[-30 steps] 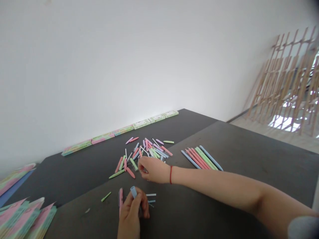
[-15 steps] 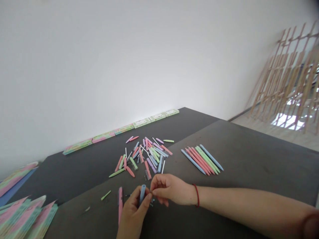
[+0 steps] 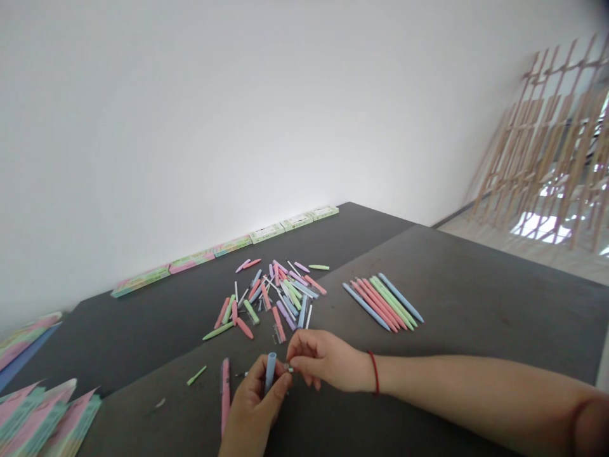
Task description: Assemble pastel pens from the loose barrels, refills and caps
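My left hand (image 3: 259,393) has thumb and fingers curled around a smooth, tubular blue pen barrel (image 3: 270,371), its hollow-looking end up; my right hand (image 3: 323,362), just beside it, seems to pinch a small pale piece (image 3: 289,369), too tiny to identify. To their left, a pink pen barrel (image 3: 225,393) with clear plastic along its side lies on the matt dark worktop (image 3: 495,304), near a slender green part (image 3: 196,376). I judge the work only partly done: a tidy row of tapered blue, coral and green pens (image 3: 383,304) looks assembled, while plenty seems left in the jumbled pen parts (image 3: 292,295), with coloured barrels and thin white rods. Beyond, flat printed cartons (image 3: 190,261) line the plain white wall (image 3: 238,114).
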`<state>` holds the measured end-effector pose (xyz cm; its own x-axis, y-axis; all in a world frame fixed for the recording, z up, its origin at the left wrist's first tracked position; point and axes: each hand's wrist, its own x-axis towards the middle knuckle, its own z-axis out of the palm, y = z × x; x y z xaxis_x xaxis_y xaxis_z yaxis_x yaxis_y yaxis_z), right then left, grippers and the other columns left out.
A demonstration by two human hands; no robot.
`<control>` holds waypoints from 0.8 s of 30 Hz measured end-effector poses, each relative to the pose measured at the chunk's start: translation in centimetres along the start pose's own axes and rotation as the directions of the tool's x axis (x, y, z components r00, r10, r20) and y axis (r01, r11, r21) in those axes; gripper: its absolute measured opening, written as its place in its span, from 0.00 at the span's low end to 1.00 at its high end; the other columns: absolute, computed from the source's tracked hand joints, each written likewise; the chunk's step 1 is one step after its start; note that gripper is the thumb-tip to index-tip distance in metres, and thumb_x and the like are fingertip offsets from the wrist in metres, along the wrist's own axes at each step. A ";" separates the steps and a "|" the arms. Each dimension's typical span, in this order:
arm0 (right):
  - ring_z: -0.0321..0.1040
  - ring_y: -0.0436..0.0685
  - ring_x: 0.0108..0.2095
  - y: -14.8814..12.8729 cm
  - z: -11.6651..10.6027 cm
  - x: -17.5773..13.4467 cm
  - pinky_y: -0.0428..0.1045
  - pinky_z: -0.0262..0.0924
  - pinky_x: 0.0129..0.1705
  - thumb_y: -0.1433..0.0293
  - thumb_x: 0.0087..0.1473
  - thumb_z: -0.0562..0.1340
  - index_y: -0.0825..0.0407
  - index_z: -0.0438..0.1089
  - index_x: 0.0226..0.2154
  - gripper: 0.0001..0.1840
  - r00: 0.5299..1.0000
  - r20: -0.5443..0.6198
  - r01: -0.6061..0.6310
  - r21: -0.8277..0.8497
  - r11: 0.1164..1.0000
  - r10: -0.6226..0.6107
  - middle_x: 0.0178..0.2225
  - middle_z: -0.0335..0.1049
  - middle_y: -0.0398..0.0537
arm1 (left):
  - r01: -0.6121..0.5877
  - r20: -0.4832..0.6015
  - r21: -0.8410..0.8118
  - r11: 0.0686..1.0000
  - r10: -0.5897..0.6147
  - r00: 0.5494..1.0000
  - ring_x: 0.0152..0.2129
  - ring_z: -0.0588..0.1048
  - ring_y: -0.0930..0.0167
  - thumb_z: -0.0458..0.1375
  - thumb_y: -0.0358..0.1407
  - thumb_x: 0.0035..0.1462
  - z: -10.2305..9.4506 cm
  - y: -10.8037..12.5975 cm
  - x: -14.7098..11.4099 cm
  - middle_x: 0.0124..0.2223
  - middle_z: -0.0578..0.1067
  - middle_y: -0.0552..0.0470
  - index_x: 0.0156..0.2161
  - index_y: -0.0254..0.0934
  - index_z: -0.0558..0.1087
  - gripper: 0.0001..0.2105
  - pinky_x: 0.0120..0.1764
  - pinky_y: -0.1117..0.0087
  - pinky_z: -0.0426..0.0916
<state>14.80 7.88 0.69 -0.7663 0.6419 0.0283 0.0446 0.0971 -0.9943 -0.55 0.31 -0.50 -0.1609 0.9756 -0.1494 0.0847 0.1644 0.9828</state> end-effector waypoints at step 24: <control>0.66 0.55 0.30 -0.7 -0.3 -0.6 0.47 0.60 0.26 0.72 0.54 0.55 0.55 0.63 0.34 0.05 0.977 0.190 0.204 -0.966 0.157 -0.100 0.34 0.64 0.50 | 0.013 -0.088 -0.042 0.999 -0.017 0.996 0.10 0.50 0.81 0.58 0.48 0.48 -0.1 0.8 0.2 0.15 0.53 0.67 0.30 0.39 0.66 0.13 0.14 0.81 0.45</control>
<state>15.40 7.69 1.38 -0.8746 0.4729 0.1074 0.4702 0.8811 -0.0509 -0.63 0.62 0.23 -0.2478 0.9562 -0.1560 0.0416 0.1714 0.9843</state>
